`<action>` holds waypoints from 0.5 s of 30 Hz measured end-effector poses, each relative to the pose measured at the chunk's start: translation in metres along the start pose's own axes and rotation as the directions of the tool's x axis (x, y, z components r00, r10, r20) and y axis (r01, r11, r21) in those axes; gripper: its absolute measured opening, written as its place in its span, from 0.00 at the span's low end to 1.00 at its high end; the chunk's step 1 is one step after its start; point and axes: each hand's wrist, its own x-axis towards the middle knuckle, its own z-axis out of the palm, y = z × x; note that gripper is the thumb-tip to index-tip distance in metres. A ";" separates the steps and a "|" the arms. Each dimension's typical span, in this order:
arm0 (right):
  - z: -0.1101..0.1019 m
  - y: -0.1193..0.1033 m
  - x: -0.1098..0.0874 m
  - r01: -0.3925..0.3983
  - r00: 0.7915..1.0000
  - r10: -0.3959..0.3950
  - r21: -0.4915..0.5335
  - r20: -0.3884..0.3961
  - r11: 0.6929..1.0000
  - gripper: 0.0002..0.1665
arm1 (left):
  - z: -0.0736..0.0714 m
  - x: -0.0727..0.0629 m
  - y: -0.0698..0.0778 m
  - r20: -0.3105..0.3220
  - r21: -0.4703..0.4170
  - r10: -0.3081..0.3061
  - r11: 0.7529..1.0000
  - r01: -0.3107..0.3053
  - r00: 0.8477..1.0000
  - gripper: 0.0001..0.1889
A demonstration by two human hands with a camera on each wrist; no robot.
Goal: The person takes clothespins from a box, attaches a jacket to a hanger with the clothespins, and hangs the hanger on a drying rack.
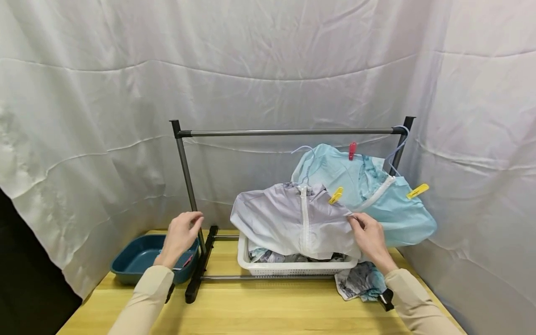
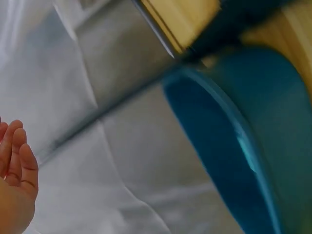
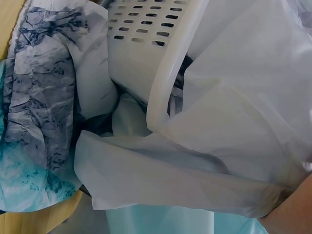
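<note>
1. Pinching the right-hand edge of a grey-to-white jacket [image 1: 272, 216], the right hand [image 1: 370, 236] has the cloth between thumb and fingers. Left hand [image 1: 180, 236]: released, fingers loosely bent, near the rack's left post [image 1: 186, 174] and well apart from the jacket.
2. Jacket position: spread over the white basket [image 1: 301, 268], in front of the light-blue garment [image 1: 331, 167]. Its hanger [image 1: 313, 157] has its hook below the rail [image 1: 284, 132], not on it.
3. Step in hand, as judged: straightening the jacket on its hanger. Draw the pinched edge gently outward along the shoulder line; a sharp tug could slide the collar off-centre.
4. Bring the left hand to the opposite shoulder so both sides carry equal tension. Use the white zip [image 1: 304, 221] as the centre reference.
5. Mind the yellow clip [image 1: 336, 196] near the right shoulder: pulling beside it may bunch the thin fabric.
6. Check that the hem is free of the basket rim before any lifting.
</note>
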 end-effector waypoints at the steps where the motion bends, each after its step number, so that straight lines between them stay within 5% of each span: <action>1: 0.000 0.000 0.000 0.004 1.000 -0.004 -0.002 -0.003 1.000 0.15 | -0.003 -0.002 -0.006 0.012 0.013 -0.020 1.000 0.020 1.000 0.09; 6: -0.001 0.001 -0.001 0.007 1.000 -0.007 -0.007 -0.005 1.000 0.15 | -0.015 -0.010 -0.038 0.093 0.072 -0.095 0.993 0.088 0.991 0.08; 9: 0.000 0.001 -0.001 0.006 1.000 -0.006 -0.004 -0.003 1.000 0.15 | -0.020 -0.016 -0.054 0.192 0.115 -0.152 0.985 0.132 0.970 0.08; 12: 0.001 0.002 -0.001 0.016 1.000 -0.016 -0.005 -0.003 1.000 0.15 | -0.022 -0.024 -0.068 0.302 0.182 -0.233 0.966 0.184 0.924 0.09; 15: 0.001 0.002 -0.001 0.026 1.000 -0.026 -0.006 0.000 1.000 0.15 | -0.024 -0.031 -0.079 0.402 0.266 -0.318 0.938 0.223 0.858 0.12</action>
